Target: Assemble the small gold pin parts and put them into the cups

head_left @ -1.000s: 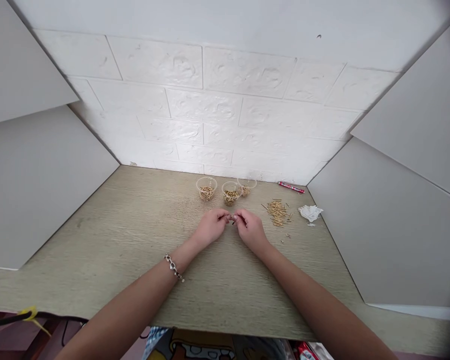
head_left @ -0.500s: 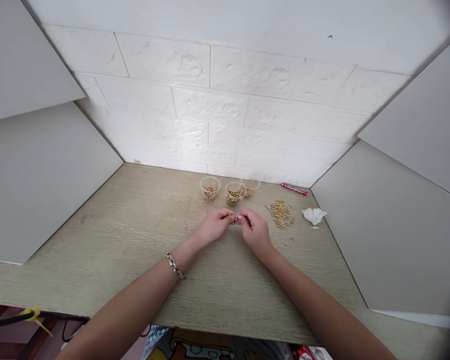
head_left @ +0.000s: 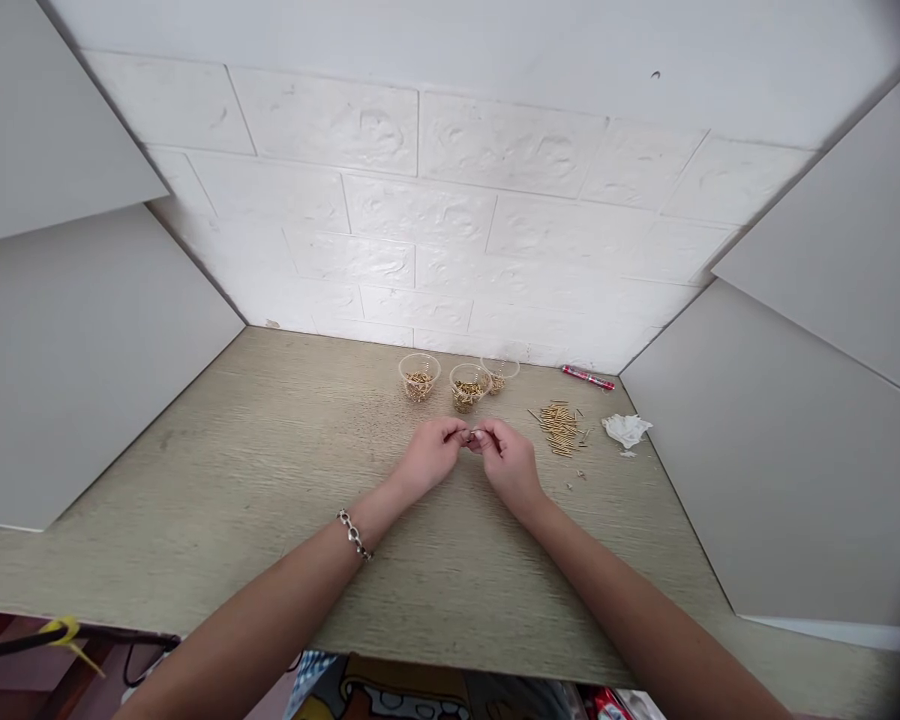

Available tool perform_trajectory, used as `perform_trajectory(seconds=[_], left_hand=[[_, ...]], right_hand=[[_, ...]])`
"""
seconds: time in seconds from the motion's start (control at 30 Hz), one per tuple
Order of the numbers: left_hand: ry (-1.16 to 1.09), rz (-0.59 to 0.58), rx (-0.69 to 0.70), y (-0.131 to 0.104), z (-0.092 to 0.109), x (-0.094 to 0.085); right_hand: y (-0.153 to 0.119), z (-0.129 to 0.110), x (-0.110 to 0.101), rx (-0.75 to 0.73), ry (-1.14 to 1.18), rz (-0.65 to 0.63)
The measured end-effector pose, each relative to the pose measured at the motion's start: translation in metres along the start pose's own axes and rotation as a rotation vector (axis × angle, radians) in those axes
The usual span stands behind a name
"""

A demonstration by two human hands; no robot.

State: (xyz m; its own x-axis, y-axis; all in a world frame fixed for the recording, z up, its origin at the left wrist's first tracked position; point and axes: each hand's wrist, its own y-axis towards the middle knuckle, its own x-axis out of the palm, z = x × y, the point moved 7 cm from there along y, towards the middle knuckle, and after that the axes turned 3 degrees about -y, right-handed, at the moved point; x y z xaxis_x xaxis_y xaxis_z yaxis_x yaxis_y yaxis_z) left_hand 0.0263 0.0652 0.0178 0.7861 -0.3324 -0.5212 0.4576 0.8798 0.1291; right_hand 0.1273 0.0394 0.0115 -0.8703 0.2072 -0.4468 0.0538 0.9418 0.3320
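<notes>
My left hand [head_left: 432,452] and my right hand [head_left: 507,460] meet fingertip to fingertip above the table, both closed in a pinch. Whatever lies between the fingers is too small and too covered to name. Just beyond them stands a clear plastic cup [head_left: 469,388] of small gold-coloured metal pieces. A second clear cup [head_left: 419,380], also part filled with small gold pieces, is to its left. Behind on the right is a third clear cup [head_left: 501,370] with fewer pieces. To the right of my right hand lies a pile of thin gold-coloured metal pins [head_left: 560,428].
A crumpled white tissue [head_left: 627,430] lies right of the pile, and a red tube-like packet [head_left: 588,377] lies near the wall. Tiny bits are scattered on the wooden table [head_left: 270,450] left of the cups. Grey panels [head_left: 105,370] flank both sides; a white brick-pattern wall [head_left: 450,220] closes the back.
Both hands stay pinched together in nearly the same place, with only slight shifts of the fingers and left wrist. The cups and pile have not moved on the table.
</notes>
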Motion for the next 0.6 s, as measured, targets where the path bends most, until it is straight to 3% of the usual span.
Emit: perform_trajectory(seconds=[0.27, 0.6], left_hand=[[0.317, 0.08, 0.143, -0.004, 0.013, -0.005], [0.566, 0.052, 0.28, -0.006, 0.024, 0.0]], right_hand=[[-0.001, 0.013, 0.005, 0.132, 0.128, -0.01], [-0.009, 0.033, 0.023, 0.486, 0.621, 0.025]])
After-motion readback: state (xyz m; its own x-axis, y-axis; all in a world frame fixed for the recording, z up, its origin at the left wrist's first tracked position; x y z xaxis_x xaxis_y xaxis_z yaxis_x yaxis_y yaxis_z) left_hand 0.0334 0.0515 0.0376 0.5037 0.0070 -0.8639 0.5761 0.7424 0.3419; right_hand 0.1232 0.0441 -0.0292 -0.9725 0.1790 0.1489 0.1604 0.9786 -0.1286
